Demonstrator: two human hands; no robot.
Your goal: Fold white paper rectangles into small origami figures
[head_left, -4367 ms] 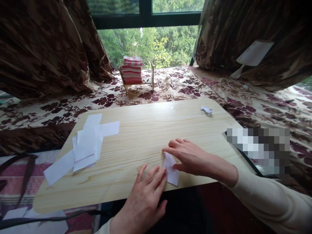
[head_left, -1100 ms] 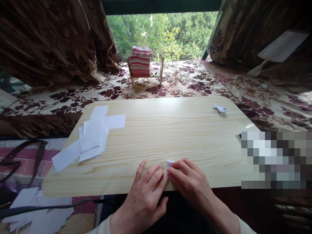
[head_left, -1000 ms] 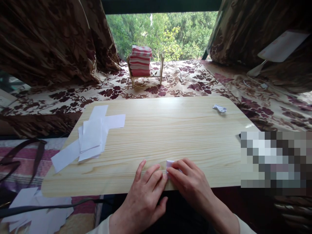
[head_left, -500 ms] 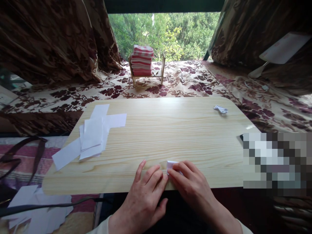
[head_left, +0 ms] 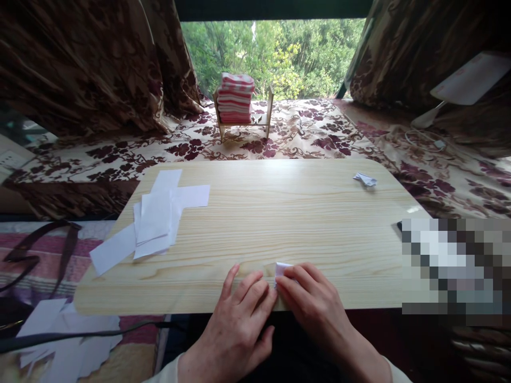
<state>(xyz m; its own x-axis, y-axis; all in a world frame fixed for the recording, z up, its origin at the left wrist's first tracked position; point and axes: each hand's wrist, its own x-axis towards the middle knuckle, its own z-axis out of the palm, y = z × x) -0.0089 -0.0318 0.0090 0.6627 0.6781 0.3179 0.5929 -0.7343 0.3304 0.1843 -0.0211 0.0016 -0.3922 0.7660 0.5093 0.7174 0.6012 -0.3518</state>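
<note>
A small folded piece of white paper (head_left: 283, 268) lies at the table's near edge, partly covered by fingers. My right hand (head_left: 317, 300) is closed over it, its fingertips pressing the paper against the tabletop. Just to the left, my left hand (head_left: 243, 314) rests with fingers spread, the index fingertip touching or nearly touching the paper's left edge. The thumb of that hand sticks out below the table edge. How many folds the paper has is hidden under the right fingers.
Loose white paper slips (head_left: 155, 218) overlap on the left of the wooden table (head_left: 271, 213). A folded paper piece (head_left: 364, 180) lies at the far right. More slips (head_left: 67, 340) lie below left. Beyond stand a small rack with striped cloths (head_left: 236, 98) and a lamp (head_left: 471, 80).
The whole view has shifted slightly, so the table and papers appear a little further right. Both hands stay at the folded paper with hardly any movement.
</note>
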